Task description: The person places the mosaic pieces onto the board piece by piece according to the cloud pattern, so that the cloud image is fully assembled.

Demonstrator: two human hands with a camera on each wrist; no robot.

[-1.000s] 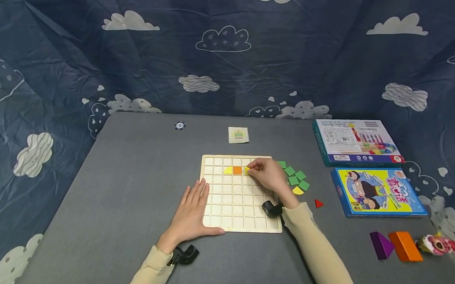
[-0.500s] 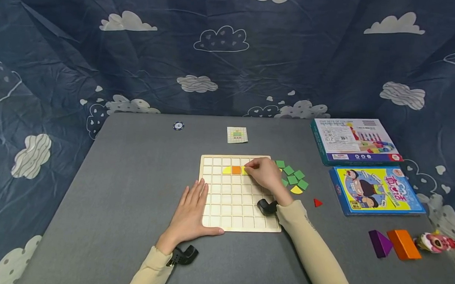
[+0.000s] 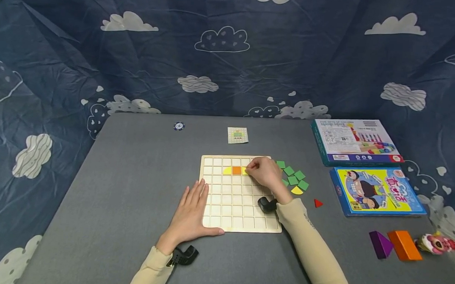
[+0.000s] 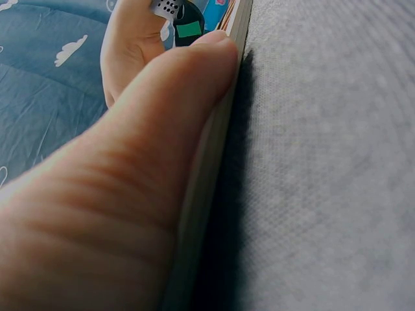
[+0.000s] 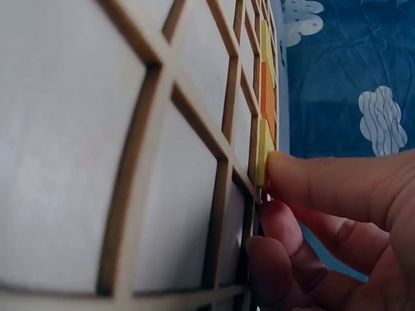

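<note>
A wooden grid board (image 3: 232, 211) lies on the grey table. My left hand (image 3: 191, 214) rests with fingers spread over its left edge, the thumb (image 4: 194, 71) along the near edge. In the second row sit a yellow quarter-circle tile (image 3: 227, 170) and an orange square tile (image 3: 236, 170). Right of the orange one, my right hand (image 3: 265, 172) pinches another yellow tile (image 5: 264, 152), which lies at its grid cell with the thumb against it. Part of that tile is hidden by the fingers.
Several green square tiles (image 3: 292, 180), a yellow tile (image 3: 297, 190) and a red triangle (image 3: 318, 203) lie right of the board. A pattern card (image 3: 237, 135) and a poker chip (image 3: 179, 126) lie behind. Two boxes (image 3: 377, 193), a purple block (image 3: 381, 245), an orange block (image 3: 404, 246) and a figurine (image 3: 436, 244) stand right.
My right hand has shifted slightly left with the yellow tile, closer to the orange square. My left hand stays where it was on the board's edge.
</note>
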